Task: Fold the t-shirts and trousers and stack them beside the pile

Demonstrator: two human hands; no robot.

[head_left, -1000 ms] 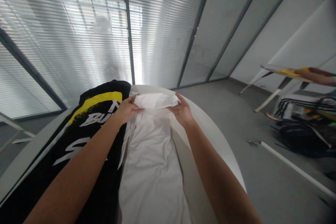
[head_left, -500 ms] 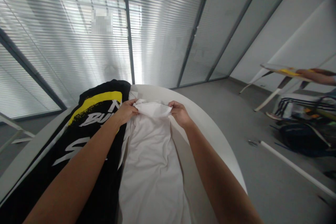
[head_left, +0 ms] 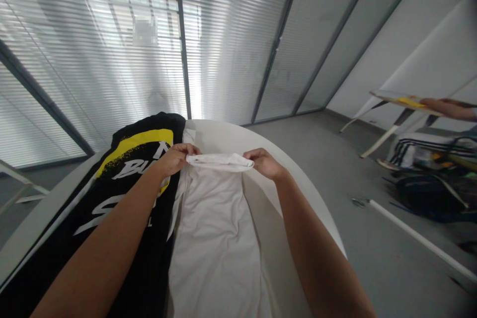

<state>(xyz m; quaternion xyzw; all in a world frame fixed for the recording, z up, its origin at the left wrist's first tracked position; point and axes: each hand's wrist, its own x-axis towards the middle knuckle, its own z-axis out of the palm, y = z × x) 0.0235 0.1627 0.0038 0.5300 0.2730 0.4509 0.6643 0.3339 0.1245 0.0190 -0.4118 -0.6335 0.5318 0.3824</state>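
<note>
A long strip of white cloth (head_left: 218, 238), perhaps part of a garment, runs toward me along the table, its far end turned over into a flat fold. My left hand (head_left: 178, 158) pinches the left corner of that fold. At the opposite corner, my right hand (head_left: 265, 163) grips the cloth between thumb and fingers. The folded edge is stretched straight between both hands, just above the tabletop. Left of the white cloth lies a black garment (head_left: 149, 243) with a yellow patch and white lettering; my left forearm covers part of it.
Everything lies on a round white table (head_left: 238, 134) whose edge curves around the right. Glass panels with blinds (head_left: 231, 59) stand behind it. Rightward on the floor are a white pole (head_left: 417, 236) and a dark bag (head_left: 428, 194). Another person's hand (head_left: 439, 105) rests at a second table (head_left: 395, 97).
My right hand has moved right and slightly down, my left hand slightly left. The turned-over end of the white cloth has become a tighter, straighter band.
</note>
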